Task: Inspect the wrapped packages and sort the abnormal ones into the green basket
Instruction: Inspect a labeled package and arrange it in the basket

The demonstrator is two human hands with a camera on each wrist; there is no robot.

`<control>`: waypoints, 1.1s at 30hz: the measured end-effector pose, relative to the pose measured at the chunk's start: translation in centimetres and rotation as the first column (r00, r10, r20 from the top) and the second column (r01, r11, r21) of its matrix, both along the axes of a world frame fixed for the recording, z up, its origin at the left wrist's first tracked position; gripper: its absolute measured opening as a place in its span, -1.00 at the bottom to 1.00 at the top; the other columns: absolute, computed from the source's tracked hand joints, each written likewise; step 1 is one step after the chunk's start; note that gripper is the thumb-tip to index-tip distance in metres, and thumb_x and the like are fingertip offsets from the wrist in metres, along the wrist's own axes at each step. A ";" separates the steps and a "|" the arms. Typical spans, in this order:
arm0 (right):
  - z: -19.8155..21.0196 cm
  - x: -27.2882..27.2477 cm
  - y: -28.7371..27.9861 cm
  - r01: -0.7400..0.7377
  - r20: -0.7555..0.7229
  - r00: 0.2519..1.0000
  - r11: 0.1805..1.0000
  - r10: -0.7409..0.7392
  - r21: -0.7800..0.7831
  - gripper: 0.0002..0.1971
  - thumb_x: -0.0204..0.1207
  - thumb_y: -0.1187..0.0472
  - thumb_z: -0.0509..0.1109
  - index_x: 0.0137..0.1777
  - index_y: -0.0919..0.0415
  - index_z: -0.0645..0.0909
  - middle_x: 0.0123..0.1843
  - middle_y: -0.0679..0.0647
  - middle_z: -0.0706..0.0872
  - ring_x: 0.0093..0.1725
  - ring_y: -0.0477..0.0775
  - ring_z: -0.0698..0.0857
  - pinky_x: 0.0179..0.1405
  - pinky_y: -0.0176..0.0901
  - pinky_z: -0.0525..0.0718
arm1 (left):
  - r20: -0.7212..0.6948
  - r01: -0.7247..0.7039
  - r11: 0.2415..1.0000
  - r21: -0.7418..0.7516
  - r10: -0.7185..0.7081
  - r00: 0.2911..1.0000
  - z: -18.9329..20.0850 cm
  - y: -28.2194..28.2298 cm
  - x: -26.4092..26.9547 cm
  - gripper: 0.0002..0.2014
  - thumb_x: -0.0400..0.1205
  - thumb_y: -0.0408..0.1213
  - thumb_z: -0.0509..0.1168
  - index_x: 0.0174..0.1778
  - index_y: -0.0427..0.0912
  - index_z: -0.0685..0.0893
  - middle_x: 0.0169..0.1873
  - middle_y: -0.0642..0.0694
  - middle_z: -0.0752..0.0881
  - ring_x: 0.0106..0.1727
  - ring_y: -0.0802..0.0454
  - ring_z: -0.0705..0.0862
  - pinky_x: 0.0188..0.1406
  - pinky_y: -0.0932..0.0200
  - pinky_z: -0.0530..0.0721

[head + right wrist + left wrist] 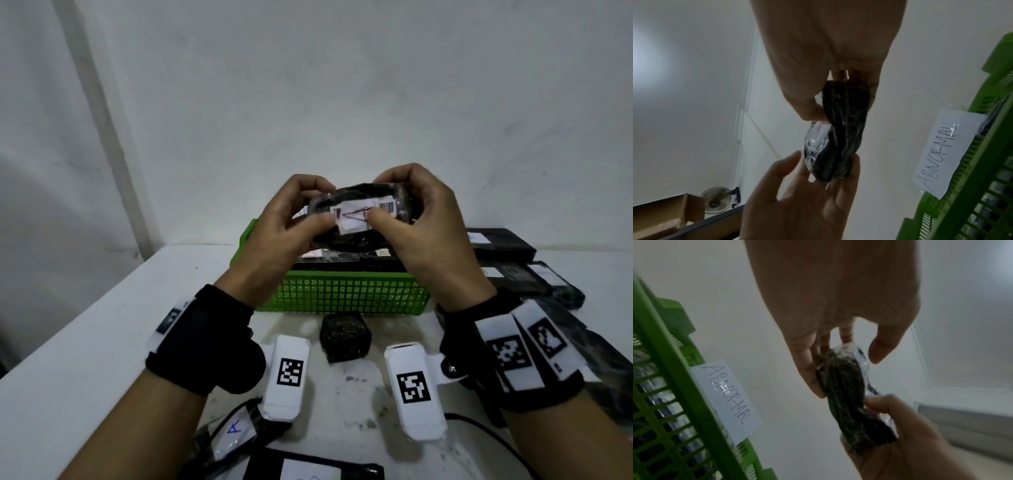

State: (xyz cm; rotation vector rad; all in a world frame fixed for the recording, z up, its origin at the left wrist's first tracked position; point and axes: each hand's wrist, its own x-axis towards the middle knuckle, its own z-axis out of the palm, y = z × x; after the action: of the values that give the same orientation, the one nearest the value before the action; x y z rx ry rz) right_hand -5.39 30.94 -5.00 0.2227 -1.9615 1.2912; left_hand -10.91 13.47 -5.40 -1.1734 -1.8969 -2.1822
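From the head view, the left hand and the right hand both grip a black wrapped package by its ends, thumbs pressed on its white barcode label, holding it in the air above the green basket, which sits toward the table's far edge and already holds dark packages. A small black wrapped cube lies just in front of the basket; more black packages crowd the table's right edge, cut off by the frame. The left wrist view alone shows the package's unlabelled underside and a paper sign reading ABNORMAL on the basket's rim. The right wrist view shows the same sign, plus a cardboard box and a fan in the background; the label's print is too blurred to read.
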 end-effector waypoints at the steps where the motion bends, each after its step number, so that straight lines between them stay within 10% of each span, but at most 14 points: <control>1: -0.1 -0.1 0.3 0.006 0.011 1.000 0.999 -0.005 -0.031 -0.74 0.53 0.22 0.53 0.16 0.03 0.61 0.04 -0.07 0.77 -0.04 -0.09 0.79 0.00 0.07 0.84 | 0.043 0.030 0.999 0.015 -0.031 0.999 0.1 -0.1 -0.1 -0.72 0.57 -0.42 0.22 0.16 -0.10 0.63 0.08 -0.15 0.71 0.06 -0.06 0.74 0.09 -0.06 0.78; 6: -0.6 -0.3 1.2 0.027 0.178 0.984 0.999 -0.020 -0.035 -0.52 0.55 0.03 0.55 0.44 -0.17 0.52 0.37 -0.14 0.64 0.15 0.03 0.81 0.00 0.04 0.86 | -0.057 -0.059 0.998 -0.012 0.058 0.997 0.1 -0.3 -0.1 -0.67 0.65 -0.58 0.29 0.24 -0.12 0.67 0.07 -0.04 0.76 0.04 0.06 0.79 -0.01 0.17 0.74; 11: 0.1 0.1 1.5 -0.255 0.304 0.900 0.943 0.313 -0.214 -0.26 0.34 -0.08 0.61 0.55 -0.32 0.47 0.54 -0.14 0.54 0.32 0.01 0.76 0.19 0.16 0.81 | -0.149 -0.067 0.997 -0.043 0.060 0.987 0.0 -0.1 0.1 -0.59 0.59 -0.49 0.43 0.34 -0.14 0.63 0.18 -0.05 0.74 0.19 0.01 0.77 0.10 0.13 0.71; 18: 0.3 0.4 1.5 -0.145 0.135 0.980 0.989 0.147 -0.024 -0.44 0.28 -0.06 0.53 0.34 -0.16 0.59 0.33 -0.13 0.70 0.25 0.02 0.77 0.25 0.18 0.77 | 0.018 0.182 0.983 0.026 -0.182 0.983 0.6 -0.4 0.5 -0.63 0.66 -0.35 0.18 0.38 -0.16 0.61 0.23 -0.13 0.72 0.32 -0.16 0.72 0.23 -0.04 0.72; 22: 0.4 0.7 0.6 -0.055 -0.030 0.998 0.998 0.056 0.040 -0.63 0.32 0.01 0.39 0.16 -0.04 0.66 0.09 -0.25 0.77 0.15 -0.18 0.74 0.14 -0.08 0.77 | 0.067 0.097 0.995 0.026 -0.098 0.993 0.8 -0.1 0.6 -0.70 0.68 -0.19 0.21 0.28 -0.16 0.65 0.14 -0.15 0.74 0.15 -0.08 0.78 0.11 0.01 0.75; 27: 0.1 0.5 0.6 -0.200 0.028 0.980 0.975 0.199 0.100 -0.47 0.36 0.24 0.54 0.33 -0.05 0.56 0.42 -0.11 0.62 0.35 -0.03 0.70 0.17 -0.02 0.79 | 0.230 0.044 0.991 -0.123 -0.015 0.973 0.5 -0.1 0.2 -0.46 0.57 0.20 0.30 0.26 -0.17 0.66 0.13 -0.27 0.75 -0.13 -0.13 0.81 -0.08 0.00 0.81; 33: -0.1 0.7 0.7 -0.305 0.152 0.944 0.951 0.294 0.051 -0.12 0.37 -0.13 0.57 0.66 -0.39 0.21 0.69 -0.29 0.34 0.61 -0.08 0.49 0.49 0.08 0.59 | 0.257 0.093 0.995 -0.046 -0.079 0.963 0.4 -0.2 -0.2 -0.60 0.49 -0.21 0.52 0.22 -0.15 0.62 -0.02 -0.16 0.82 -0.10 -0.17 0.84 -0.10 0.03 0.82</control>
State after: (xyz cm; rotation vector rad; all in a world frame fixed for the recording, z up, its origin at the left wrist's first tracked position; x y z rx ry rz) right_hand -4.73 31.62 -5.06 0.4948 -2.1608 1.4614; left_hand -11.12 13.26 -5.00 -1.0457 -2.0527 -2.4454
